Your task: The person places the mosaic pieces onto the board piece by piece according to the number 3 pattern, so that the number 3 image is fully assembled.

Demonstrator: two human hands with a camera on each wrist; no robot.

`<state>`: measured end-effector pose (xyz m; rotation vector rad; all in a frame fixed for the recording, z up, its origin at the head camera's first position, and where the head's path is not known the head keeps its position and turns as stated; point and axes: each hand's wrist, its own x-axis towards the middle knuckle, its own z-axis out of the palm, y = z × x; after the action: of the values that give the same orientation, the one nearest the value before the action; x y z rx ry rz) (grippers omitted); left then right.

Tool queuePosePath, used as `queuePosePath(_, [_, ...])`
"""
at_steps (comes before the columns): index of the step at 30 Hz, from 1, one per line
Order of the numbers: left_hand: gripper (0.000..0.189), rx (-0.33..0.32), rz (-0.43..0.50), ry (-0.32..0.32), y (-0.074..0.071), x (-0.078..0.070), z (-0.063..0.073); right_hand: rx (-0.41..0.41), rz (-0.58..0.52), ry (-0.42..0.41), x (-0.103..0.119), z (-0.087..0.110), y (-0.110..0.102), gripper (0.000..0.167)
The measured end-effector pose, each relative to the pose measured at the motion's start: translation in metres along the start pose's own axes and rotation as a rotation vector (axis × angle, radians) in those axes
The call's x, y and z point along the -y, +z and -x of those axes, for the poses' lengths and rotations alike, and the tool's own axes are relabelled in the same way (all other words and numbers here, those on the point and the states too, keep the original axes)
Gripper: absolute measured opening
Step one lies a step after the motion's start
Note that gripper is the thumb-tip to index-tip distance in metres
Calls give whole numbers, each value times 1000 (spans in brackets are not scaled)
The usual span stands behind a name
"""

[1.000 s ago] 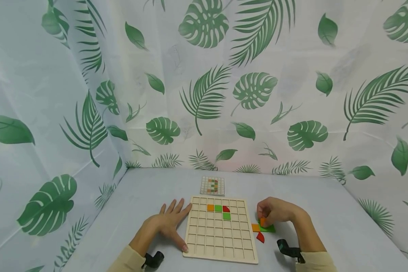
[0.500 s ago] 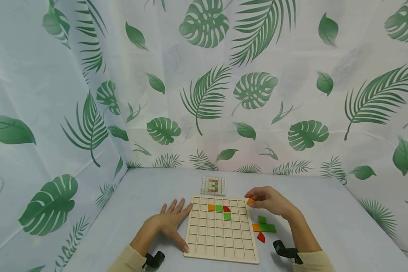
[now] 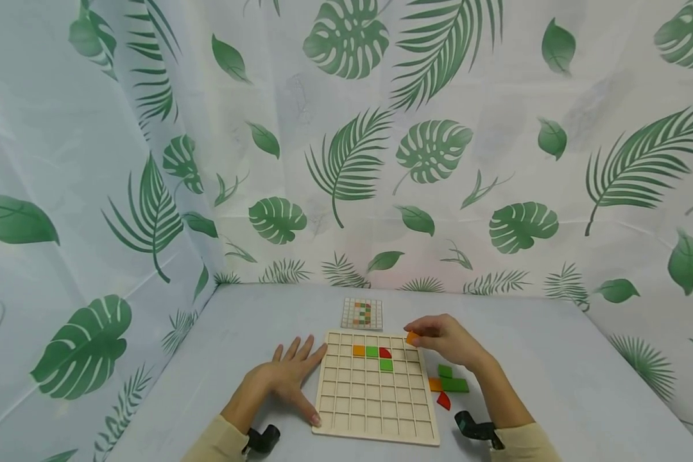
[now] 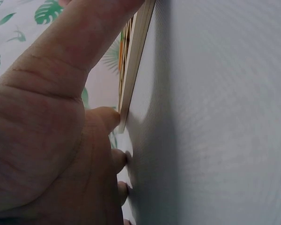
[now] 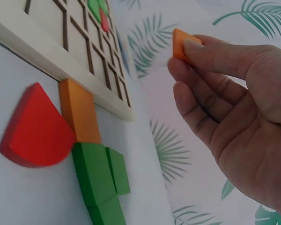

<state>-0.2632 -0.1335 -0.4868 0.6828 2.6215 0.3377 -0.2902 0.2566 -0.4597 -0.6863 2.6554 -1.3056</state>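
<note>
My right hand pinches an orange square tile between thumb and fingers, above the far right corner of the wooden grid board. In the right wrist view, that orange tile is raised off the board. My left hand lies with spread fingers along the board's left edge, thumb at the near corner and index finger farther up. In the board's upper rows sit an orange square, a green square, a red quarter-circle and a second green square below the red one.
Right of the board lie loose tiles: an orange one against its edge, several green ones and a red quarter-circle. Behind the board lies a small card printed with a coloured grid pattern. Leaf-printed curtains enclose the table.
My right hand has lifted the orange tile from the loose pieces and carried it up and left over the board's far right corner. The left hand has stayed in place.
</note>
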Motion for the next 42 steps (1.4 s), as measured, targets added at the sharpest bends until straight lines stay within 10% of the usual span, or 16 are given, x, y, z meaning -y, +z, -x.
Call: queuePosePath(42, [142,-19,-21,-4,0,-2,1,160,39,-48,18,-15,45,18])
